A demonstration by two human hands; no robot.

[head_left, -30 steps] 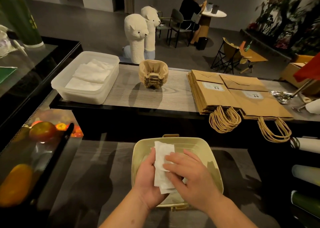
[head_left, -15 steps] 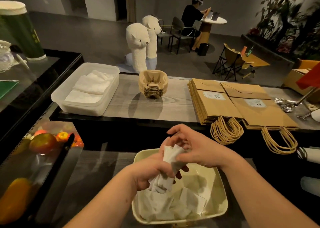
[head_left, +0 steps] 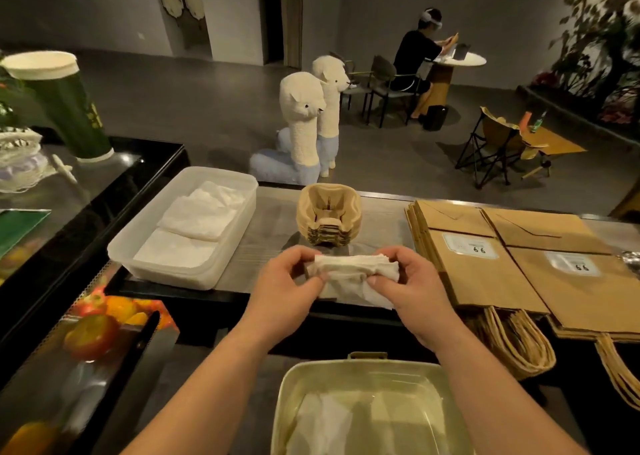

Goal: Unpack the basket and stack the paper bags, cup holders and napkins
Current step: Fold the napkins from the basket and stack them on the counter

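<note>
Grey wood-grain counter (head_left: 270, 247) is running across in front of us, and behind it a dim café floor is opening out, where two plush alpacas (head_left: 301, 125) are standing side by side and a person (head_left: 414, 60) is sitting at a small round table. We are holding a bundle of white napkins (head_left: 353, 271) in the air over the near edge of that counter, just in front of the stack of cup holders (head_left: 329, 219). Our left hand (head_left: 280, 288) is gripping the bundle's left end with its fingers curled round it, and our right hand (head_left: 412, 292) is gripping the right end in the same way, so the bundle is lying level between them. Below our forearms the pale green basket (head_left: 360, 368) is sitting on a lower dark surface, with a few loose napkins (head_left: 322, 423) lying in its bottom. On the left of the counter a clear plastic tub (head_left: 194, 274) is holding folded napkins (head_left: 197, 219) in two piles. On the right, brown paper bags (head_left: 485, 274) are lying flat in two overlapping stacks, their twisted handles hanging over the near edge. At far left, fruit (head_left: 90, 333) is showing through a glass case, and a tall green cup (head_left: 65, 108) is standing on top of it.
</note>
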